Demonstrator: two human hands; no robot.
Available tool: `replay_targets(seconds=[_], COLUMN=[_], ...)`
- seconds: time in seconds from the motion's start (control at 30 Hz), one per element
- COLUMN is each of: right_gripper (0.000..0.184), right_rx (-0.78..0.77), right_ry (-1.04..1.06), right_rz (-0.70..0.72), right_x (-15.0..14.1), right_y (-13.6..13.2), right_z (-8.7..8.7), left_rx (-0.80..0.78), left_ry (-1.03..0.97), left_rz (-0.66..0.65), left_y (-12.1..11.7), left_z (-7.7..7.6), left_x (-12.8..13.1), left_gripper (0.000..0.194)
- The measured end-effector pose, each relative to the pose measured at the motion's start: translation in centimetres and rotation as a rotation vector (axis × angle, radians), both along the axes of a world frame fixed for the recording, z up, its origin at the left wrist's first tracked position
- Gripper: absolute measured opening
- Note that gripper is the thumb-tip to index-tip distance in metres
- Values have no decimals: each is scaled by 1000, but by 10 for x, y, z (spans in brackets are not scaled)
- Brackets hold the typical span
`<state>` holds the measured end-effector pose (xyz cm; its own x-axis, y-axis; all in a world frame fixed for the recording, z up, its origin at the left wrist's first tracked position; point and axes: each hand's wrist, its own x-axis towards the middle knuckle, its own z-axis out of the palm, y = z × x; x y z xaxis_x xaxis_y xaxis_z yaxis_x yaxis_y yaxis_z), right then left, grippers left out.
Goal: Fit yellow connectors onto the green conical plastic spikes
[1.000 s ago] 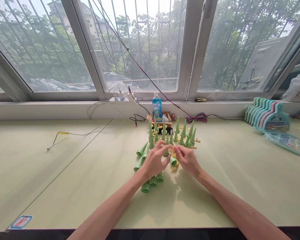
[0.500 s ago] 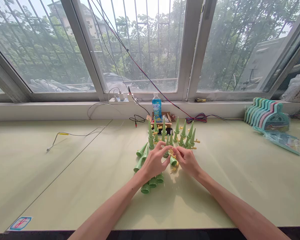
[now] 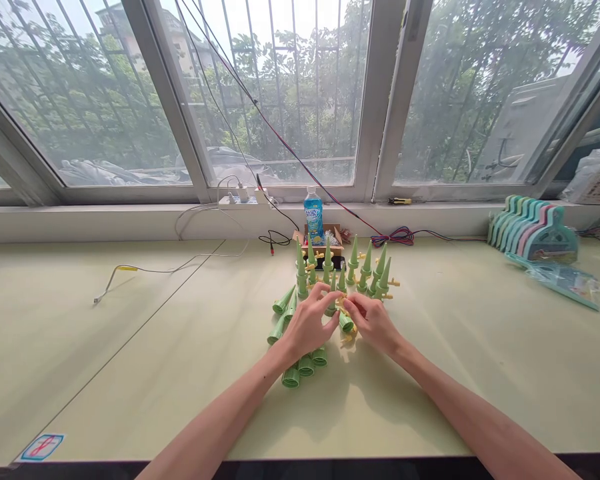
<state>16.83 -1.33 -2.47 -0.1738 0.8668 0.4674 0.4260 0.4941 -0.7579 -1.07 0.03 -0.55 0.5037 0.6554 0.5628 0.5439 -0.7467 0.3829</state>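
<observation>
My right hand (image 3: 371,321) is closed in a pinch at a small yellow plastic valve (image 3: 343,299), mostly hidden by the fingertips. Opposite it, my left hand (image 3: 311,320) curves with thumb and index apart; its index fingertip is at or very near the valve. Through that gap shows an upright green plastic spike (image 3: 331,308); no grip on it is visible. One green spike (image 3: 347,323) lies under the hands, beside loose yellow valves (image 3: 349,337). Beyond them, several green spikes (image 3: 383,283) stand upright with yellow valves attached. More green cones (image 3: 306,365) lie around my left hand, open ends toward me.
Behind the spikes are a dark flat object (image 3: 339,263), a small cardboard box (image 3: 336,248) and a blue bottle (image 3: 313,217). Cables (image 3: 394,235) run along the back. Pastel paddle-shaped items (image 3: 540,230) stand at right. A white cable (image 3: 153,268) crosses the left tabletop.
My right fingertips have shifted slightly left, closer to my left index fingertip. My left hand keeps nearly the same curved pose; the spikes on the table have not moved.
</observation>
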Motion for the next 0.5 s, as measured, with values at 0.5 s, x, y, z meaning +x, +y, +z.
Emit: replay_targets(seconds=[0.5], right_gripper=[25], right_rx=[-36], right_ry=[30], right_rz=[25], right_x=[0], right_y=[-1], right_z=[-2], left_rx=[-1], left_ry=[-25], left_rz=[46], left_y=[1], left_z=[-1], left_x=[1], left_gripper=[26])
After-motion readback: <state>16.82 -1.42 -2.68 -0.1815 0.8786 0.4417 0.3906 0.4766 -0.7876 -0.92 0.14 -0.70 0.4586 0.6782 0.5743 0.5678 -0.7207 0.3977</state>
